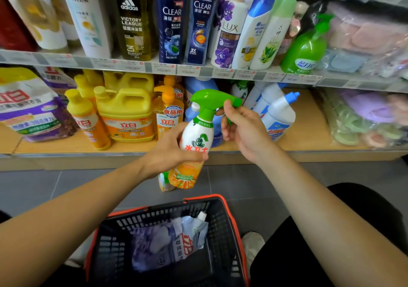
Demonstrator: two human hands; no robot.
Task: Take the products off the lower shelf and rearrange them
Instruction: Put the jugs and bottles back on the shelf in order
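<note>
1. Head view, surface: a lower shelf [309, 132] of pale wood ran left to right, just above a grey tiled floor [66, 183]. Above it hung an upper shelf [132, 66] fronted by a strip of price tags.
2. Task item: one spray bottle [198, 132], white body, green trigger head, orange base. It was held clear of the lower shelf, near its front edge and above the floor.
3. Left hand [170, 152]: fingers wrapped round the spray bottle's body.
4. Right hand [240, 127]: thumb and fingers curled at the green trigger head, holding it from the right.
5. Lower shelf stock, left to right: a detergent bag [28, 110], a yellow jug [125, 112], an orange pump bottle [169, 112], white bottles with blue caps [278, 114] leaning right, and wrapped cloth packs [364, 114].
6. Upper shelf stock: a row of upright shampoo bottles [170, 21] and a green pump bottle [306, 48].
7. Near floor: a black basket [229, 211] with an orange rim, holding one crumpled refill pouch [167, 242]. A pale shoe [252, 242] stood just right of it.
8. Hard to make out: a second orange-based bottle [164, 182] showed below the left hand; whether that hand also held it could not be told. Blue containers behind the spray bottle were mostly hidden. Price tags were blurred, and the basket's near end was cut off by the frame.
</note>
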